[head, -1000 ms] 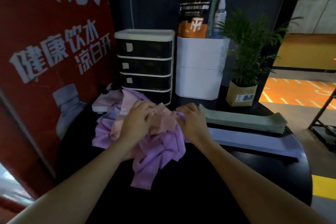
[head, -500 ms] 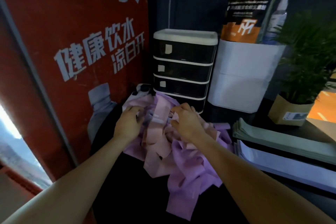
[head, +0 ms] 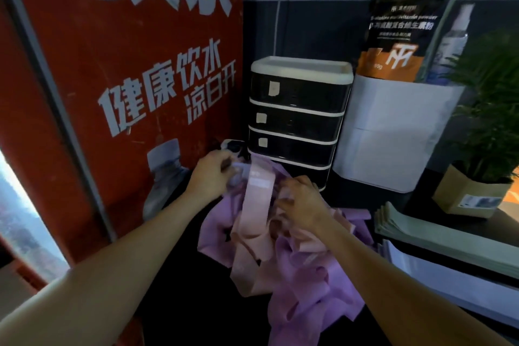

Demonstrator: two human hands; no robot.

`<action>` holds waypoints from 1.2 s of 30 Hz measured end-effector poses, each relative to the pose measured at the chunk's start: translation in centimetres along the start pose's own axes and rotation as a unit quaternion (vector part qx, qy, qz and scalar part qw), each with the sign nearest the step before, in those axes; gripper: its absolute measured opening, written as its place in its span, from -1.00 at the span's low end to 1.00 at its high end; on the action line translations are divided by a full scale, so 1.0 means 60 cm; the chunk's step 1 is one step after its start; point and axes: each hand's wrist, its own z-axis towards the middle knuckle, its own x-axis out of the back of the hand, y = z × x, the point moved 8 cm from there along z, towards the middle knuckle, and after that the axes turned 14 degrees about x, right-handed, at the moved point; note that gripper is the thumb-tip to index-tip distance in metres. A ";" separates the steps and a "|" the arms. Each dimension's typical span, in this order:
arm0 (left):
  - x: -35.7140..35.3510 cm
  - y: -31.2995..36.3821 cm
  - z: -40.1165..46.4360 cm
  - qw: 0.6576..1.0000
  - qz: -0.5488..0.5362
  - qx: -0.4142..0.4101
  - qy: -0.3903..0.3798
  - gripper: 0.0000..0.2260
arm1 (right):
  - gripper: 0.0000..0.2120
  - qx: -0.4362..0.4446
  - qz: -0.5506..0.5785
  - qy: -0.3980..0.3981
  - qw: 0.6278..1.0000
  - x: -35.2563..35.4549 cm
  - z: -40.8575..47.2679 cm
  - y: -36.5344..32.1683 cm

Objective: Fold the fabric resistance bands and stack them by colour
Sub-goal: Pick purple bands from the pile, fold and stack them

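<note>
The task looks partly done; to the right of the black drawer unit [head: 297, 123], on the dark table [head: 196, 303], a flat stack of green bands [head: 438, 236] lies already folded, and just in front of it a stack of pale lilac bands [head: 449, 270] is also laid flat. What is left is the loose heap in front of the drawer unit: crumpled purple bands [head: 311, 284] mixed with pink bands [head: 255, 213], none of them folded yet. The left hand [head: 209, 174], at the left front corner of the drawer unit, has its fingers curled around a piece of fabric at the far edge of the heap; the right hand [head: 302, 202] lies on the heap with fingers bent into the pink fabric, but whether it really pinches a band cannot be told. Judging from this, the person is sorting one band out of the heap; pink and purple stacks are not begun.
</note>
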 end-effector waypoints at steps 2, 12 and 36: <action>0.027 0.045 0.004 0.999 0.000 -0.038 0.008 -0.94 | -0.57 0.000 0.012 0.018 1.000 0.022 -0.001 -0.004; 0.093 0.199 -0.011 0.991 -0.036 -0.115 0.053 -0.95 | -0.62 0.052 0.164 0.161 0.972 0.165 -0.029 -0.057; 0.158 0.242 -0.042 0.986 -0.130 -0.107 0.019 -0.93 | -0.66 0.013 0.176 0.192 0.966 0.231 -0.039 -0.072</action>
